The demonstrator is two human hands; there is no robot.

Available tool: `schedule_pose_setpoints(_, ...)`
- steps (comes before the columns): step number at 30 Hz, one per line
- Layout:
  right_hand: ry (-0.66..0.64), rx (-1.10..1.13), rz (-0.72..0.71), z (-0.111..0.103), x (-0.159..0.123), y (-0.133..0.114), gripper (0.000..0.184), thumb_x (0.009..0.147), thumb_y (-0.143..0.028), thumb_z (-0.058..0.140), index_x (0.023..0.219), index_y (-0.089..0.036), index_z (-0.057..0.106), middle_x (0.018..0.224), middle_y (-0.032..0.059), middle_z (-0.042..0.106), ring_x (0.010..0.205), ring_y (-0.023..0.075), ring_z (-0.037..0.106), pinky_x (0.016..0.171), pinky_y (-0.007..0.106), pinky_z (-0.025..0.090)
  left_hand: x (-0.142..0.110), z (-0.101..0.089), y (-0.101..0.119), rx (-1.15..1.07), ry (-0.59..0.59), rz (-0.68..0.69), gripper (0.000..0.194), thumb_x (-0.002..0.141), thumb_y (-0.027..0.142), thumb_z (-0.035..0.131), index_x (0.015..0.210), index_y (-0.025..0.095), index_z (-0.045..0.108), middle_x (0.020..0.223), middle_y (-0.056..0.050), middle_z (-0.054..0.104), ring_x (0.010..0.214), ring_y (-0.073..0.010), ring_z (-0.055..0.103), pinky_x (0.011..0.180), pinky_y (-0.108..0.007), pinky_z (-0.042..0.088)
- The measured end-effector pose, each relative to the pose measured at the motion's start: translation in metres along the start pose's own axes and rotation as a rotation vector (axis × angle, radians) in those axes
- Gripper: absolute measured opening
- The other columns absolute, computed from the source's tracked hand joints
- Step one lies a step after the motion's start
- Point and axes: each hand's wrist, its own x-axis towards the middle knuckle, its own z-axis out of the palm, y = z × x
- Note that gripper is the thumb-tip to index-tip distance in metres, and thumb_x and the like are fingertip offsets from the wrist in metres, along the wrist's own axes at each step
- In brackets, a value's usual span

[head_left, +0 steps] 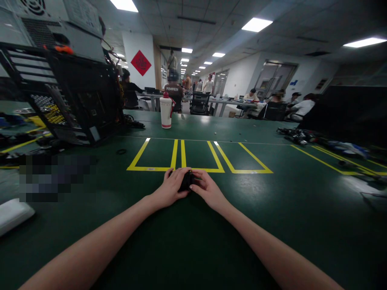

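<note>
Black object [185, 182] between the fingers [180, 173]

Two bare forearms, left forearm [99, 237] and right forearm [272, 245], reach forward from the lower corners, angling inward. The left hand [171, 188] arches, fingers bent, thumb nearer the body; the right hand [208, 190] curls opposite, fingertips close to the left's.

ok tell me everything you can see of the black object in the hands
The black object looks small and dark; the hands hide its full shape, and its material is unclear. The left hand covers its top and left, while the right hand grips its right side. It is by the near edge of the middle yellow tape outline.
</note>
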Motion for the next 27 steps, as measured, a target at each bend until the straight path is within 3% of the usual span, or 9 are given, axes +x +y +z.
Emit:
schedule_pose_setpoints(7, -0.016, 0.009, -0.029, 0.001, -0.003, -0.001, 0.034, 0.069, -0.009, 0.058, 0.097, -0.023, 0.047, 0.111, 0.0028, 0.050, 0.111, 0.0176, 0.047, 0.095, 0.036, 0.039, 0.000, -0.003, 0.002, -0.011, -0.012, -0.003, 0.061, 0.074, 0.021, 0.054, 0.125, 0.025, 0.021, 0.126, -0.007, 0.039, 0.118, -0.0221, 0.035, 0.102, -0.046, 0.013)
schedule_pose_setpoints(13, 0.055, -0.097, -0.044, 0.004, -0.005, -0.005, 0.017, 0.075, -0.017, 0.053, 0.091, -0.021, 0.049, 0.109, 0.0031, 0.050, 0.106, 0.0175, 0.050, 0.092, 0.037, 0.042, 0.001, -0.002, 0.001, -0.029, -0.003, -0.006, 0.060, 0.075, 0.022, 0.054, 0.125, 0.025, 0.021, 0.125, -0.006, 0.041, 0.118, -0.0217, 0.035, 0.102, -0.046, 0.013)
schedule_pose_setpoints(20, 0.090, -0.216, -0.088, 0.007, -0.006, -0.011, 0.037, 0.072, -0.009, 0.052, 0.105, -0.025, 0.046, 0.112, 0.0032, 0.046, 0.110, 0.0176, 0.045, 0.095, 0.038, 0.039, 0.000, -0.002, 0.002, -0.030, 0.004, -0.008, 0.060, 0.074, 0.023, 0.054, 0.125, 0.025, 0.021, 0.125, -0.007, 0.041, 0.117, -0.0228, 0.036, 0.102, -0.047, 0.013)
schedule_pose_setpoints(27, 0.085, -0.362, -0.174, 0.007, -0.009, -0.011, 0.016, 0.070, -0.008, 0.052, 0.078, -0.021, 0.047, 0.113, 0.0042, 0.044, 0.113, 0.0194, 0.041, 0.095, 0.040, 0.038, 0.001, 0.001, -0.001, -0.038, 0.024, -0.028, 0.064, 0.072, 0.024, 0.057, 0.125, 0.024, 0.021, 0.124, -0.008, 0.041, 0.117, -0.0233, 0.036, 0.100, -0.046, 0.016)
